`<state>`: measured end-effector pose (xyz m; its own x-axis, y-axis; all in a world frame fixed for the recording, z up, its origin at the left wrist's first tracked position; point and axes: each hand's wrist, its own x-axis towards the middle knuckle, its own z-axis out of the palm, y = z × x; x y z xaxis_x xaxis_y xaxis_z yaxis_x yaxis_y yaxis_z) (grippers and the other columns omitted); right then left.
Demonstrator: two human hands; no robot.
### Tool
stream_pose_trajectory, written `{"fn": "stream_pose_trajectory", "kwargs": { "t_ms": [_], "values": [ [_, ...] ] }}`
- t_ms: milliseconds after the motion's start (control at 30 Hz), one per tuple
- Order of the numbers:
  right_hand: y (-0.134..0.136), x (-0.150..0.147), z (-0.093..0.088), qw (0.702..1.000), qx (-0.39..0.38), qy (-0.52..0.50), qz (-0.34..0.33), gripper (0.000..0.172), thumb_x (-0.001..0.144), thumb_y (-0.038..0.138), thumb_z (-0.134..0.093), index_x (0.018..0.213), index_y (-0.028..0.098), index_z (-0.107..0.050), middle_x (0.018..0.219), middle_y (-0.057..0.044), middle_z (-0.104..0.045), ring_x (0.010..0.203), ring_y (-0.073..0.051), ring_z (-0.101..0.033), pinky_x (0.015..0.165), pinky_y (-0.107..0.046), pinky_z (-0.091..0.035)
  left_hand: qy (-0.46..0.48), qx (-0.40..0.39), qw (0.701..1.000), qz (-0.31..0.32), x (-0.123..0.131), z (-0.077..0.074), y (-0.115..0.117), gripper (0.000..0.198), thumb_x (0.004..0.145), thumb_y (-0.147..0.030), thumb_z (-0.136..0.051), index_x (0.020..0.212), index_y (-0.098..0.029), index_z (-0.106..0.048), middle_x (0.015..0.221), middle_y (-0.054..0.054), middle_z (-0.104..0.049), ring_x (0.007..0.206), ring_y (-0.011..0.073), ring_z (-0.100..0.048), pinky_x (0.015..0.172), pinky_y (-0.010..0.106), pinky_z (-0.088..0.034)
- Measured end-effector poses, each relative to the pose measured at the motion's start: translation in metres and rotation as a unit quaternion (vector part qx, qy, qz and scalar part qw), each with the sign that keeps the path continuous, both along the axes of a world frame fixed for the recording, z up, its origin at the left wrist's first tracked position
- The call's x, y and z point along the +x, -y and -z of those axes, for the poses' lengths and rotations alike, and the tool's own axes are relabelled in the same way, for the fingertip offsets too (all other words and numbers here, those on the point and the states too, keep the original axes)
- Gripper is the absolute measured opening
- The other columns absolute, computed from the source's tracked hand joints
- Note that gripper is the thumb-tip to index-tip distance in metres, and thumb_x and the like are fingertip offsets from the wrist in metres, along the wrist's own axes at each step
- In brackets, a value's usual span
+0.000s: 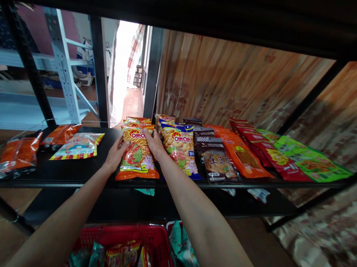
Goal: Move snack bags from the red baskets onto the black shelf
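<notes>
An orange and yellow snack bag [138, 156] lies face up on the black shelf [97, 172], at the front of a row of similar bags. My left hand [117, 152] grips its left edge, the thumb resting over the front. On the opposite side, my right hand [154, 143] holds the upper right edge, its fingers partly hidden behind the bag. Just right of that hand is a blue and yellow snack bag [180, 150]. Brown potato snack bags [217, 159] come after it.
Orange packets [240, 156], red packets [279, 158] and green packets [315, 162] fill the shelf's right part. At left lie a pale striped bag [79, 147] and clear-ended orange bags [19, 154]. Below stands a red basket [159, 240] of snacks. A dark upper shelf [200, 10] hangs overhead.
</notes>
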<state>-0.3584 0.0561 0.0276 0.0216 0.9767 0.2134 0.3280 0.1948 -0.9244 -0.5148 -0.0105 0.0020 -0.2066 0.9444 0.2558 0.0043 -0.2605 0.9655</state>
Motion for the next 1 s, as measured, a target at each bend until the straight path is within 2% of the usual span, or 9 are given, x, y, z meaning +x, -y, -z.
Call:
{"fn": "stream_pose_trajectory", "kwargs": {
  "t_ms": [233, 300, 433, 567, 667, 800, 1000],
  "values": [
    [0.020, 0.003, -0.008, 0.999, 0.008, 0.024, -0.028, 0.071, 0.080, 0.067, -0.047, 0.135, 0.021, -0.043, 0.128, -0.012, -0.059, 0.117, -0.026, -0.057, 0.104, -0.040, -0.036, -0.045, -0.026, 0.997, -0.058, -0.004, 0.005, 0.006, 0.057, 0.083, -0.043, -0.057, 0.134, -0.017, -0.048, 0.139, 0.011, -0.051, 0.127, 0.0243, -0.048, 0.105, 0.033, -0.038],
    [0.022, 0.001, -0.008, 0.999, 0.002, 0.033, -0.017, 0.075, 0.080, 0.068, -0.045, 0.137, 0.019, -0.041, 0.132, -0.013, -0.056, 0.120, -0.027, -0.054, 0.105, -0.040, -0.034, -0.054, -0.033, 0.996, -0.064, -0.005, 0.008, 0.007, 0.060, 0.084, -0.044, -0.056, 0.136, -0.017, -0.046, 0.140, 0.013, -0.050, 0.127, 0.0240, -0.048, 0.105, 0.033, -0.038],
    [0.025, -0.002, -0.008, 0.999, -0.001, 0.050, -0.005, 0.077, 0.080, 0.069, -0.044, 0.139, 0.018, -0.039, 0.137, -0.014, -0.051, 0.127, -0.028, -0.048, 0.108, -0.042, -0.031, -0.078, -0.046, 0.992, -0.084, -0.006, 0.012, 0.010, 0.062, 0.082, -0.046, -0.057, 0.135, -0.016, -0.047, 0.133, 0.015, -0.056, 0.122, 0.0259, -0.053, 0.103, 0.036, -0.039],
    [0.034, -0.004, -0.009, 0.997, -0.004, 0.071, 0.018, 0.082, 0.080, 0.067, -0.043, 0.142, 0.014, -0.034, 0.140, -0.017, -0.048, 0.129, -0.030, -0.046, 0.108, -0.043, -0.030, -0.102, -0.059, 0.988, -0.101, -0.005, 0.010, 0.021, 0.061, 0.082, -0.046, -0.058, 0.134, -0.015, -0.049, 0.134, 0.016, -0.055, 0.121, 0.0271, -0.054, 0.102, 0.037, -0.039],
    [0.046, -0.003, -0.008, 0.996, 0.007, 0.076, 0.049, 0.078, 0.082, 0.062, -0.044, 0.143, 0.014, -0.033, 0.144, -0.016, -0.043, 0.134, -0.029, -0.040, 0.111, -0.043, -0.026, -0.132, -0.056, 0.983, -0.113, -0.003, 0.008, 0.034, 0.058, 0.083, -0.043, -0.056, 0.132, -0.013, -0.050, 0.133, 0.017, -0.055, 0.120, 0.0277, -0.054, 0.102, 0.039, -0.039],
    [0.067, 0.000, -0.001, 0.993, 0.031, 0.102, 0.056, 0.071, 0.085, 0.052, -0.042, 0.142, 0.010, -0.034, 0.145, -0.017, -0.041, 0.136, -0.029, -0.036, 0.113, -0.044, -0.024, -0.165, -0.069, 0.977, -0.113, -0.001, 0.012, 0.053, 0.051, 0.082, -0.039, -0.058, 0.126, -0.014, -0.056, 0.127, 0.016, -0.060, 0.117, 0.0274, -0.057, 0.100, 0.039, -0.040],
    [0.094, -0.003, 0.010, 0.990, 0.017, 0.133, 0.049, 0.065, 0.086, 0.043, -0.043, 0.142, 0.010, -0.035, 0.143, -0.018, -0.043, 0.132, -0.030, -0.041, 0.109, -0.044, -0.031, -0.212, -0.016, 0.974, -0.078, 0.002, 0.027, 0.064, 0.053, 0.080, -0.034, -0.059, 0.130, -0.015, -0.053, 0.128, 0.015, -0.060, 0.117, 0.0260, -0.057, 0.100, 0.038, -0.041]
  ]
}}
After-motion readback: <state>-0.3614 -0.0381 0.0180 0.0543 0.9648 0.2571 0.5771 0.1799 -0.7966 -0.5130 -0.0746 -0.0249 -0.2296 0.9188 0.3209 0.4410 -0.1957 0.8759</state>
